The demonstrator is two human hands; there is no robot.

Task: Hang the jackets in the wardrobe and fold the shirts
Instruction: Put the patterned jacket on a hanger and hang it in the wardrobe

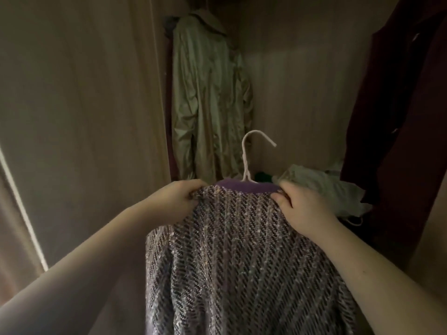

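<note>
A purple and silver tweed jacket (232, 257) hangs on a white wire hanger (249, 153), whose hook sticks up above the purple collar. My left hand (176, 201) grips the jacket's left shoulder. My right hand (302, 209) grips its right shoulder. I hold the jacket in front of the open wardrobe (302, 93), below where the other clothes hang. The rail is out of view.
A pale green coat (208, 105) hangs at the back left of the wardrobe. A dark red garment (396, 117) hangs at the right. A crumpled grey-green cloth (321, 187) lies on the wardrobe floor behind the jacket. The wardrobe's side panel (84, 117) stands to the left.
</note>
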